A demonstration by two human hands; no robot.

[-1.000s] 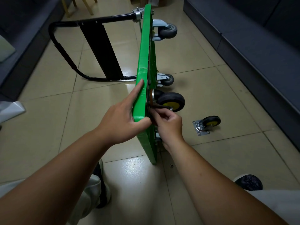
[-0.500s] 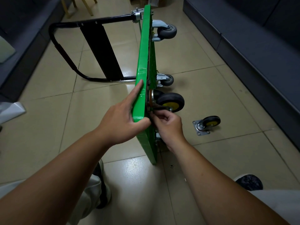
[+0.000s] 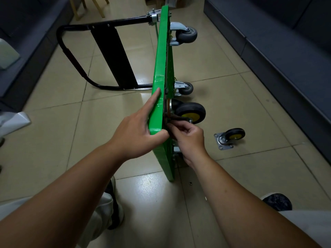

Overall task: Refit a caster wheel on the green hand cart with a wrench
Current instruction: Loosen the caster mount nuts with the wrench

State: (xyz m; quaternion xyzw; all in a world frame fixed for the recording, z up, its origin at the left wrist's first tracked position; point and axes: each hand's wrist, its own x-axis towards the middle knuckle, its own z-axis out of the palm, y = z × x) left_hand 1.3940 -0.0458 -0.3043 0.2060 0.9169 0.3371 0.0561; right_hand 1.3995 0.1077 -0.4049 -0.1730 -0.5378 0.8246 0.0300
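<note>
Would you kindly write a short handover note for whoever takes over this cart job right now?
Left hand: grips the cart by its deck edge; the cart stands on its side on the floor.
Right hand: fingers curled at the plate of the yellow-hub caster; what they pinch is hidden, and the wrench is not clearly in view.
Done: that caster sits against the deck's underside.
Left: whether it is tight cannot be judged. A second caster lies loose on the floor, and a small nut lies by the cart's near corner.
</note>
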